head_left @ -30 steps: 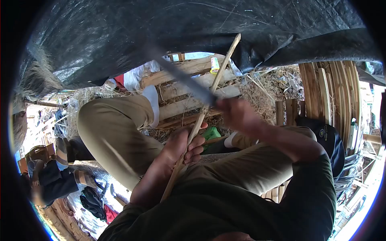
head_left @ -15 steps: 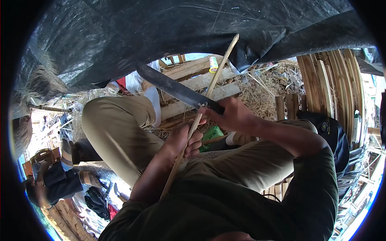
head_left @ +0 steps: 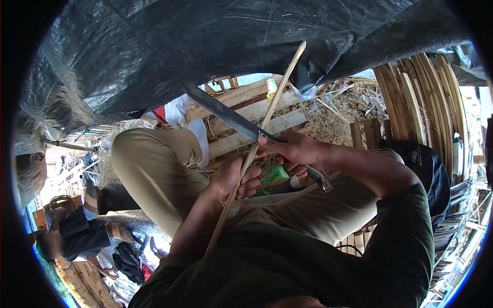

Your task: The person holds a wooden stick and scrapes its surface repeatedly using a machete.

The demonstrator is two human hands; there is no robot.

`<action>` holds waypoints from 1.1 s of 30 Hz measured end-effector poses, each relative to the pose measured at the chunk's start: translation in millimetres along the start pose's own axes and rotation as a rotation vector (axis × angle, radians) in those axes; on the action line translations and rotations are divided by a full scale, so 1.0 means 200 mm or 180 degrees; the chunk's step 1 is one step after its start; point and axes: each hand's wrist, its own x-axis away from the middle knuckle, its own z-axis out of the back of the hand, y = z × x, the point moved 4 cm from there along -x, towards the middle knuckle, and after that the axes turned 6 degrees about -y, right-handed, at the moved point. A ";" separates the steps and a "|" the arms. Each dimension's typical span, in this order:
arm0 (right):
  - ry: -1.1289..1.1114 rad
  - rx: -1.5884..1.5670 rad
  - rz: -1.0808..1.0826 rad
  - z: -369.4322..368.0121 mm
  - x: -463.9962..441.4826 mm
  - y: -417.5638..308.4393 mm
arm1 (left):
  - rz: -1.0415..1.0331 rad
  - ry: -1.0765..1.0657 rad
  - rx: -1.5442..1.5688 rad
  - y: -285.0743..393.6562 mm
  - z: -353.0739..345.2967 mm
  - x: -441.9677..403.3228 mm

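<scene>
My left hand (head_left: pixel 238 177) is closed around a long, thin wooden stick (head_left: pixel 288 73), which slants from my chest up to a pointed far end. My right hand (head_left: pixel 297 150) grips a machete (head_left: pixel 222 111) with a dark, long blade. The blade crosses the stick just beyond my left fist, its tip pointing up and left. My right thumb presses near where blade and stick meet. Part of the machete's handle end shows below my right hand, over my lap.
A dark plastic tarp (head_left: pixel 169 41) hangs across the front. Wooden slats (head_left: pixel 246 105) and straw lie beyond my legs, with a small yellow cup (head_left: pixel 271 88). Bamboo strips (head_left: pixel 411 102) stand at right, beside a black cap (head_left: pixel 418 164). Another person (head_left: pixel 77 236) sits at lower left.
My right hand has turned and shifted its hold on the machete, so the handle end now shows below it. The blade tip has moved slightly right. The stick has stayed nearly in place.
</scene>
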 end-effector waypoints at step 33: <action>-0.0381 -0.0591 -0.0503 -0.16 -0.02 0.14 | -0.0586 0.0044 -0.0234 -0.03 0.47 -0.38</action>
